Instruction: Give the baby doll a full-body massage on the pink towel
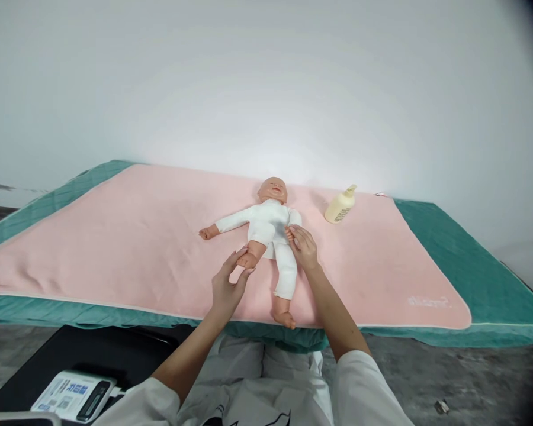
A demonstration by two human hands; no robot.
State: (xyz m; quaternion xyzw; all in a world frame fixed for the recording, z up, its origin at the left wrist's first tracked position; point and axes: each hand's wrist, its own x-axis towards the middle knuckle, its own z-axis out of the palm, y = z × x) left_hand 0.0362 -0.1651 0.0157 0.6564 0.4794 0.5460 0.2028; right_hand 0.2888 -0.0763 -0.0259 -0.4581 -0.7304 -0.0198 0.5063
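A baby doll (273,222) with a white cloth body lies on its back on a pink mat (160,236), head away from me. My left hand (228,285) is closed around the doll's foot on the left, and that leg is raised and bent toward its belly. With the fingers of my right hand (304,247) I grip the doll's small hand on the right, its arm bent down along the body. The doll's other leg lies straight toward me, its foot near the mat's front edge. Its other arm stretches out to the left.
A cream pump bottle (340,205) stands on the mat to the right of the doll. Under the mat is a green quilted cover (466,254), with a white wall (266,89) behind. A white device (74,395) lies on a black surface at lower left.
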